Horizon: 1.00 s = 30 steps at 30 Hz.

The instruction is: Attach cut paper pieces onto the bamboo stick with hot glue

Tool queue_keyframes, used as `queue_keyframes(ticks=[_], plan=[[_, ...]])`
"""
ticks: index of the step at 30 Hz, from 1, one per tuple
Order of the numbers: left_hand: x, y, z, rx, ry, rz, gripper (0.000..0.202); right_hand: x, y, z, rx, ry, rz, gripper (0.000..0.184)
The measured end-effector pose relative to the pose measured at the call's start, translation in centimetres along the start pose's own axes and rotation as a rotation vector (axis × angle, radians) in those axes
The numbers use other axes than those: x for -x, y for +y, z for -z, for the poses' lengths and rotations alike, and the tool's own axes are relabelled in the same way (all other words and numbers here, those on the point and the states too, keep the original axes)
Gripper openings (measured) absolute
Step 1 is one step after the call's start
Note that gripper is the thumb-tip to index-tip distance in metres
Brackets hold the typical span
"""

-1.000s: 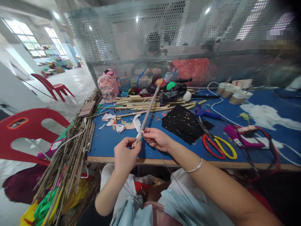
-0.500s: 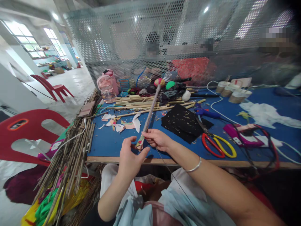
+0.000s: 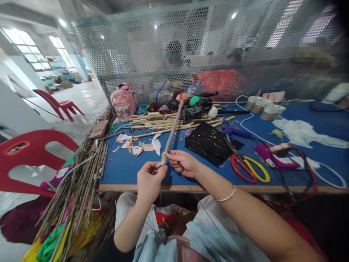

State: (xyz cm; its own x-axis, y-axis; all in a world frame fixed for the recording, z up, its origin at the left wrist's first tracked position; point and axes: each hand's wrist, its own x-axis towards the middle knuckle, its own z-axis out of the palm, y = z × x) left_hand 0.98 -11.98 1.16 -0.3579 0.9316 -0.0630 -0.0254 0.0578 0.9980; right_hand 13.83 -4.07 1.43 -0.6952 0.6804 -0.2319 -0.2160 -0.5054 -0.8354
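Observation:
A long thin stick (image 3: 172,129) with a red and yellow ball head (image 3: 181,97) slants up and away over the blue table (image 3: 122,167). My left hand (image 3: 148,180) is closed round the stick's lower end, where a strip of coloured wrapping shows. My right hand (image 3: 183,162) pinches the stick just above that, fingers together. A thin dark thread (image 3: 201,209) runs down from my right hand toward my lap.
Red and yellow scissors (image 3: 249,169), a black cloth (image 3: 210,143), a purple tool with cords (image 3: 275,156), paper scraps (image 3: 141,145), a row of sticks (image 3: 169,122), a pink bottle (image 3: 122,103) and cups (image 3: 268,109) lie on the table. A stick bundle (image 3: 81,182) and red chair (image 3: 32,156) stand left. People sit behind mesh.
My left hand let go and opened half a second ago, then closed again on the stick's lower end. My right hand kept its pinch. The view shifted slightly.

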Motion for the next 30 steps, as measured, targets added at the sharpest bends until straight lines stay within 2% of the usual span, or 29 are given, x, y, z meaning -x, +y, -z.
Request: queue_keyframes(ticks=[2,5,6,9,13,15,17,20,24,27,30], plan=[[0.3,0.2,0.0,0.094,-0.032,0.086,0.036,-0.1,0.1,0.0,-0.006,0.035,0.022,0.031],[0.5,1.0,0.4,0.075,-0.175,0.158,0.044,0.3,0.2,0.2,0.000,0.098,0.040,0.033],[0.3,1.3,0.5,0.035,-0.215,0.153,0.045,0.6,0.2,0.3,-0.001,0.119,0.041,0.034],[-1.6,2.2,0.1,-0.071,-0.181,0.045,0.049,1.5,0.0,0.6,0.022,0.165,0.023,0.033],[-5.9,3.0,-2.8,-0.341,-0.343,-0.131,0.043,2.3,-0.4,0.7,0.124,0.180,0.004,0.029],[-7.5,3.3,-4.5,-0.436,-0.452,-0.118,0.041,2.5,-0.4,0.8,0.162,0.215,0.011,0.028],[-8.1,3.2,-5.8,-0.436,-0.509,-0.106,0.038,2.7,-0.4,0.8,0.192,0.262,0.022,0.026],[-7.2,2.7,-6.8,-0.304,-0.565,-0.077,0.035,3.8,0.0,0.7,0.280,0.294,0.106,0.019],[-4.3,2.3,-6.8,0.068,-0.679,0.035,0.033,6.6,0.4,0.3,0.560,0.421,0.210,0.016],[-1.8,3.0,-6.4,0.154,-0.716,0.028,0.036,9.3,0.4,-0.5,0.801,0.538,0.204,0.021],[0.6,4.1,-5.6,0.164,-0.693,-0.003,0.034,11.6,0.5,-1.3,0.962,0.533,0.261,0.023]])
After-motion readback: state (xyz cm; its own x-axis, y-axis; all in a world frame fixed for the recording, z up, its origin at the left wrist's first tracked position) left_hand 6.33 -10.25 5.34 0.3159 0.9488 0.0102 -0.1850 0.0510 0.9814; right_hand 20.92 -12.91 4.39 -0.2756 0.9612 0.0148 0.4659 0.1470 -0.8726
